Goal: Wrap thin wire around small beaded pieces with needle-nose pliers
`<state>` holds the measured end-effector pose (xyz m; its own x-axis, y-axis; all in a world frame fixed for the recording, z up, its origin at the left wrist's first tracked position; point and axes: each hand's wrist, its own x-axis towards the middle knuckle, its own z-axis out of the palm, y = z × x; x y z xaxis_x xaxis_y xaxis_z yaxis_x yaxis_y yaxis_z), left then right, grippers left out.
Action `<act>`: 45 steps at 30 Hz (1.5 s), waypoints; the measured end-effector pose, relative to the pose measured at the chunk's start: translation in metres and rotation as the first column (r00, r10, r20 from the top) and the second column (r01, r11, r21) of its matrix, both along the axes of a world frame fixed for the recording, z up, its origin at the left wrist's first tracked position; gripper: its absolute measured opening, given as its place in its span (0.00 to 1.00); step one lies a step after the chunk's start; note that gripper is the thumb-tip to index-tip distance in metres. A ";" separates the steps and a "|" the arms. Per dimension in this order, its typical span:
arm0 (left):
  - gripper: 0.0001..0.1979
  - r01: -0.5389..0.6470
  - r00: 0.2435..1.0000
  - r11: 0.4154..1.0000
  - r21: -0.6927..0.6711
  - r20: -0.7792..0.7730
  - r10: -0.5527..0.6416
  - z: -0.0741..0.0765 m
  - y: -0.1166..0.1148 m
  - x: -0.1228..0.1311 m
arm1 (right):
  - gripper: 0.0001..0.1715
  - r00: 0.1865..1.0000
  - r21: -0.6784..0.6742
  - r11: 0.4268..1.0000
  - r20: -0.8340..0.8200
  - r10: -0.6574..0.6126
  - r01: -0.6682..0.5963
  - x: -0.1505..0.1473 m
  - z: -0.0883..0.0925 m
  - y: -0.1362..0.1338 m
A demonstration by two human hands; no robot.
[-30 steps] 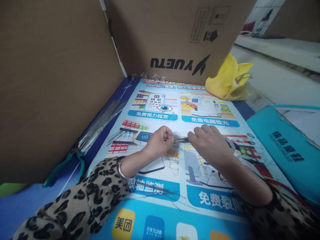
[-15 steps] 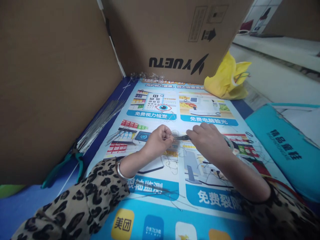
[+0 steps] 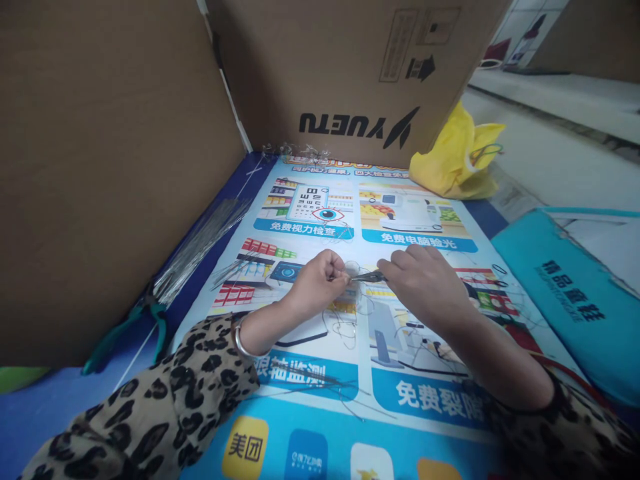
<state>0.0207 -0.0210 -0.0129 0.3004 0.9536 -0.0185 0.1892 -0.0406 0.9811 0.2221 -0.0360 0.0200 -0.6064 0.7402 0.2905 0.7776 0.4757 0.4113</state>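
Observation:
My right hand (image 3: 425,283) is wrapped round a pair of pliers (image 3: 369,276), whose narrow dark jaws point left. The jaw tips meet the fingertips of my left hand (image 3: 320,283), which is closed in a pinch. Between those fingertips sits a thin piece of wire, mostly hidden by the fingers. Below the hands a bent wire (image 3: 345,327) with loops lies on the printed poster (image 3: 363,380). Straight wire lengths (image 3: 320,377) rest nearer to me, between my forearms.
Green-handled pliers (image 3: 127,333) and a bundle of straight wires (image 3: 200,247) lie at left beside a cardboard panel (image 3: 110,167). Another cardboard panel (image 3: 340,73) stands at the back. A yellow bag (image 3: 453,160) and a teal shoebox (image 3: 575,287) are at right.
My right hand and the pliers have shifted slightly to the right, and the wrist has turned a little. My left hand has barely moved and stays pinched.

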 end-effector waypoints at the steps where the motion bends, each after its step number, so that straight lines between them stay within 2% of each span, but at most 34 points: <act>1: 0.07 0.000 1.000 1.000 0.004 -0.008 0.000 0.000 0.000 0.000 | 0.05 1.000 0.004 1.000 -0.001 0.003 -0.003 0.000 0.000 0.000; 9: 0.09 0.008 0.998 0.995 -0.097 0.064 -0.002 0.008 -0.002 0.002 | 0.05 1.000 0.030 0.999 0.008 0.015 -0.015 0.002 0.001 0.002; 19: 0.08 0.044 0.992 0.985 -0.164 0.122 -0.024 0.009 -0.004 0.001 | 0.06 0.999 0.034 0.999 0.023 0.026 -0.027 0.000 -0.001 0.001; 28: 0.09 -0.031 0.991 0.989 -0.143 0.124 0.049 0.009 -0.004 0.004 | 0.06 0.999 0.042 0.999 -0.033 -0.017 0.018 -0.002 -0.007 0.001; 34: 0.09 -0.043 0.981 0.981 -0.188 0.177 0.077 0.008 -0.004 0.006 | 0.08 0.998 0.051 0.998 -0.055 -0.020 0.023 -0.004 -0.010 0.001; 45: 0.07 0.043 0.956 0.960 -0.276 0.291 0.041 0.011 -0.006 0.004 | 0.09 0.997 0.120 0.993 -0.071 0.025 -0.017 0.000 -0.017 0.005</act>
<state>0.0245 -0.0272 -0.0018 0.3333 0.9230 -0.1925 -0.1061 0.2396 0.9650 0.2223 -0.0307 0.0034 -0.5959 0.6851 0.4191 0.7975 0.4432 0.4094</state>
